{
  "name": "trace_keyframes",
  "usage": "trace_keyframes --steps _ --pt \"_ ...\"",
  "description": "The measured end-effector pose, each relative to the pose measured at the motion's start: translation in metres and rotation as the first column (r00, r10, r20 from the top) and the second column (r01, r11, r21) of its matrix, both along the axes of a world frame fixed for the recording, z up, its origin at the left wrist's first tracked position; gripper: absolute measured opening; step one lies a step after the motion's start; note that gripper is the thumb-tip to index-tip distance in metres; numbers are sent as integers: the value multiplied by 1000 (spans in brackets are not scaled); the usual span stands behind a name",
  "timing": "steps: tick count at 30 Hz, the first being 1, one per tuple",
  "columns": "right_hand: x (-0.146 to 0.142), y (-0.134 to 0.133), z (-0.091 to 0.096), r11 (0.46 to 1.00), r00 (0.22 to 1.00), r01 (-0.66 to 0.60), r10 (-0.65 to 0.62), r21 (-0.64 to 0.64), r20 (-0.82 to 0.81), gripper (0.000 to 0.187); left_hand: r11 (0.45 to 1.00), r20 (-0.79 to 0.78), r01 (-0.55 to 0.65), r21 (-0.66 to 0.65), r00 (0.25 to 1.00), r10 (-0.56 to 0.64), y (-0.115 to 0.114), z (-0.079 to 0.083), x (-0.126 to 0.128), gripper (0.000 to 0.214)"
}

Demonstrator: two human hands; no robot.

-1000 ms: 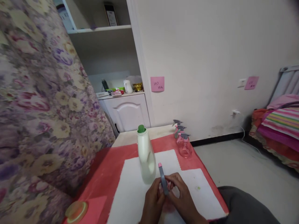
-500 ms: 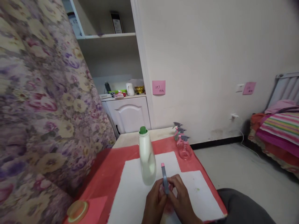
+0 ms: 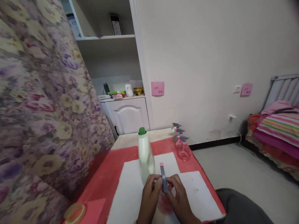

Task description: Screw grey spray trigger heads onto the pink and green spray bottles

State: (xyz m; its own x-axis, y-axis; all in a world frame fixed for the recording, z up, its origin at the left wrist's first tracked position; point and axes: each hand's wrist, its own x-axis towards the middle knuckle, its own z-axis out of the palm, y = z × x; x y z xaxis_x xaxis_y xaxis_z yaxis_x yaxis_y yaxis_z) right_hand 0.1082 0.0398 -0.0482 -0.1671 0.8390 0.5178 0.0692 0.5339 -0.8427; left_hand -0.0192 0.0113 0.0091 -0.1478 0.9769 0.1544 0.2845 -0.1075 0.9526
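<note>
Both hands are at a clear pink spray bottle point(image 3: 165, 205) standing at the near part of the table. Its grey trigger head point(image 3: 164, 182) has a pink nozzle tip pointing away from me. My left hand point(image 3: 149, 196) is closed, thumb and fingers at the left side of the head. On the right side, my right hand point(image 3: 179, 194) is closed around the collar and head. The collar is mostly hidden by fingers. Just beyond my left hand stands a tall pale-green jug point(image 3: 145, 155) with a handle and a green piece in its mouth.
Several spray bottles point(image 3: 184, 151) with grey heads line the table's right far edge. White paper point(image 3: 128, 186) covers part of the red cloth point(image 3: 105, 168). A round yellowish lid-like item point(image 3: 75, 213) lies at near left. A floral curtain point(image 3: 46, 109) hangs beside the table.
My left fingers have lifted and shifted along the left side of the spray head, overlapping the jug's base in view. More of the pink bottle body shows. The view has shifted slightly.
</note>
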Motion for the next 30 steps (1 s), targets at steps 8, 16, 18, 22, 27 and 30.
trace_keyframes --steps 8,16,18,22,27,30 --pt "0 2 -8 1000 1000 9 -9 -4 6 15 1000 17 -19 -23 1000 19 13 -2 7 34" --pt "2 4 1 998 1000 -13 13 -54 11 17 998 55 19 -57 998 -16 16 6 4 34" --pt "4 5 6 996 999 -37 39 -83 17 15 997 44 31 -72 999 -28 18 10 3 33" --pt "5 7 13 988 998 -66 67 -140 8 6 996 21 42 -76 999 -40 21 12 2 33" --pt "5 9 14 984 998 -61 60 -169 -6 8 995 62 63 -83 996 -58 21 7 2 33" --pt "5 8 14 982 997 -71 73 -177 6 9 994 86 65 -85 995 -57 21 3 3 34"
